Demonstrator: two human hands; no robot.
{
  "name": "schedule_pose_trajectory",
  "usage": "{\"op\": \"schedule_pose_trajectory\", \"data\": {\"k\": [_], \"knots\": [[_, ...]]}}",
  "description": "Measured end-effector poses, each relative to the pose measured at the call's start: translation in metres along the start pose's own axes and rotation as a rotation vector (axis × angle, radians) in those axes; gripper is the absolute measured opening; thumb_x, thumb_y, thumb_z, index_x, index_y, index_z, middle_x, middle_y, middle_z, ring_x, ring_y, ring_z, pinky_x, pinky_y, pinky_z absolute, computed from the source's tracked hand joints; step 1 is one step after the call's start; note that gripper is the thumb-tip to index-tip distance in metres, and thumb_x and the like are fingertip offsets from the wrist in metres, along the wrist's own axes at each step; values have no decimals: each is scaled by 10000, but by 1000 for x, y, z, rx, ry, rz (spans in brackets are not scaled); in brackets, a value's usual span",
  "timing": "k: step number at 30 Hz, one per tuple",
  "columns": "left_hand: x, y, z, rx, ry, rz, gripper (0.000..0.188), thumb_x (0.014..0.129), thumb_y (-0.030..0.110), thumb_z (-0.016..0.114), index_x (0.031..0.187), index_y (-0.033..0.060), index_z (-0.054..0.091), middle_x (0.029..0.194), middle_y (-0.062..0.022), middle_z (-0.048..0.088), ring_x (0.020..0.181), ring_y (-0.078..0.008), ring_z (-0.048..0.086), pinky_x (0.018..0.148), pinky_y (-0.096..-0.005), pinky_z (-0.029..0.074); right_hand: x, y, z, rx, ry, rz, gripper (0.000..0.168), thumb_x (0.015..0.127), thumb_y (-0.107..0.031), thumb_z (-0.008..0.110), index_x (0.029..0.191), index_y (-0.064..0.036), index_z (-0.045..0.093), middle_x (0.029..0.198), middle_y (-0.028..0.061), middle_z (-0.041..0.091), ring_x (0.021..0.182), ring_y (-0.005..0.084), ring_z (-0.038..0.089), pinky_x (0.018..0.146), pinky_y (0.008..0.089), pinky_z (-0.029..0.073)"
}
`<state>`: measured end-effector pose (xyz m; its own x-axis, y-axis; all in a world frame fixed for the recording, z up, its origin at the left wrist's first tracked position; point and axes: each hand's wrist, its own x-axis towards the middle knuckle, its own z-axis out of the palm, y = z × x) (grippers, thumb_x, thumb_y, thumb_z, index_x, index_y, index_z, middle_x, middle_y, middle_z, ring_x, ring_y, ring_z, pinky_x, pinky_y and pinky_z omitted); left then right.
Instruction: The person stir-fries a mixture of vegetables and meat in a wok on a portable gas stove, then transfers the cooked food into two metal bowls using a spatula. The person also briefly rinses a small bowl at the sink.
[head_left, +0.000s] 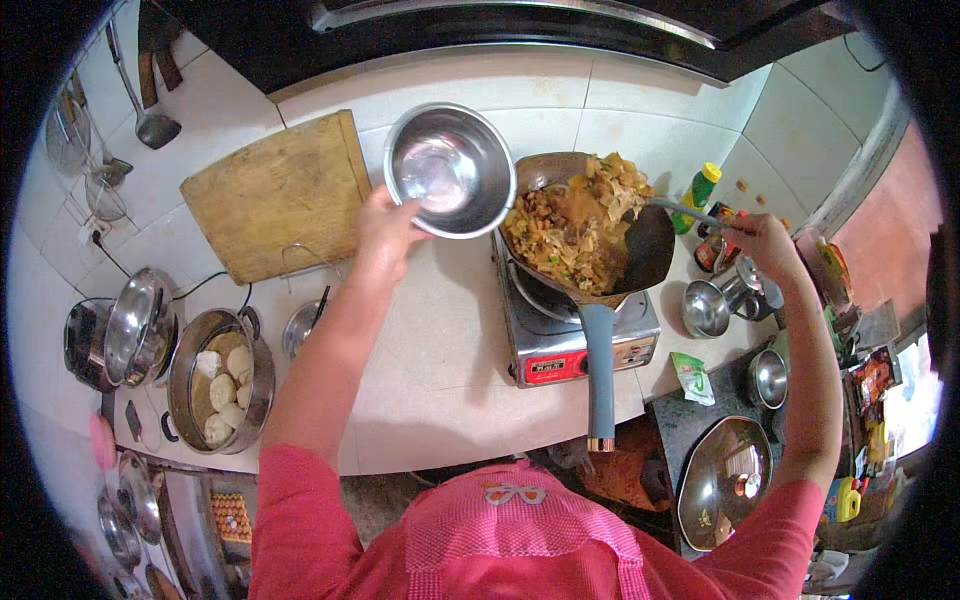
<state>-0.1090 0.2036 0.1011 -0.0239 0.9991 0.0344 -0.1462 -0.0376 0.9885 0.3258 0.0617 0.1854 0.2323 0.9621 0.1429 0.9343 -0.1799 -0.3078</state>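
Observation:
My left hand (391, 236) grips the rim of a metal bowl (450, 169), tilted so that its bare inside faces me, just left of the wok. In my right hand (761, 240) is the handle of a metal spatula (686, 211). The spatula's blade is hidden under a heap of cooked, sliced food (615, 184) raised at the wok's far side. More of the browned food mix (562, 251) lies in the dark wok (649, 251). The wok sits on a portable gas stove (581, 360), its grey handle (600, 375) pointing towards me.
A wooden cutting board (277, 199) leans against the tiled wall. At left stands a steamer pot (259, 375) with several pale buns (223, 391). Right of the stove are a yellow-capped green bottle (697, 196), a small metal bowl (705, 307) and a glass lid (724, 480).

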Motion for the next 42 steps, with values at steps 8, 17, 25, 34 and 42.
{"op": "schedule_pose_trajectory", "data": {"k": [8,17,25,34,42], "knots": [[1,-32,100,-193,-207,-306,282,803,-45,466,1082,-40,423,971,-187,538,808,-293,625,661,-430,589,-6,-62,-42,-316,163,-161,224,817,-246,608,923,-63,679,758,121,652,697,241,639,643,357,498],[-14,-42,112,-358,-139,-458,288,784,-74,461,1060,-46,385,974,-228,521,832,-351,616,691,-486,580,-12,-94,-43,-925,469,-637,232,754,-177,608,965,-82,607,832,39,569,834,209,554,732,329,460],[-16,-39,100,-374,-115,-396,309,795,-64,443,1101,-40,401,1013,-224,517,836,-324,612,679,-457,587,-17,-96,-58,-879,445,-383,164,814,-229,580,940,-130,614,887,46,613,885,215,598,724,348,499],[-22,-52,26,-508,98,-364,347,800,-36,477,1138,24,425,1026,-164,518,899,-286,558,809,-498,527,42,-15,7,-1048,-190,-137,241,742,-341,647,826,-120,694,831,73,667,771,244,640,648,368,508],[-30,-55,-30,-441,100,-181,407,780,-38,455,1180,31,416,1140,-161,513,984,-310,565,808,-508,518,60,7,98,-216,-336,-112,297,758,-348,648,931,-109,688,797,100,668,740,249,641,658,365,496]]}}
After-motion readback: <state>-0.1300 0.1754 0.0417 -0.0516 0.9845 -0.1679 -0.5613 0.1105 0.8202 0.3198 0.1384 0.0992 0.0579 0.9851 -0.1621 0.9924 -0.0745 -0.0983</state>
